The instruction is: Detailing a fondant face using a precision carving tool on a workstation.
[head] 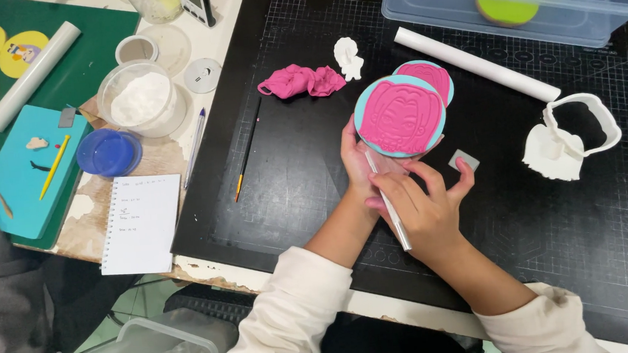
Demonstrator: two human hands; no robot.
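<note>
Trimming stage, I reckon; left hand (356, 162) grips the pink-topped cookie (401, 115) mid-frame; right hand (425, 209) pinches a thin tool (389, 204); next cut wants steadiness.

You have bright, even light from overhead, and the picture is sharp across most of the surface (316, 199). Shadows are soft and short, falling just under your right hand (424, 205). A pale sheen of glare sits on the dark mat (596, 251) at the right edge. Lines bend slightly toward the corners. No motion blur shows.
</note>
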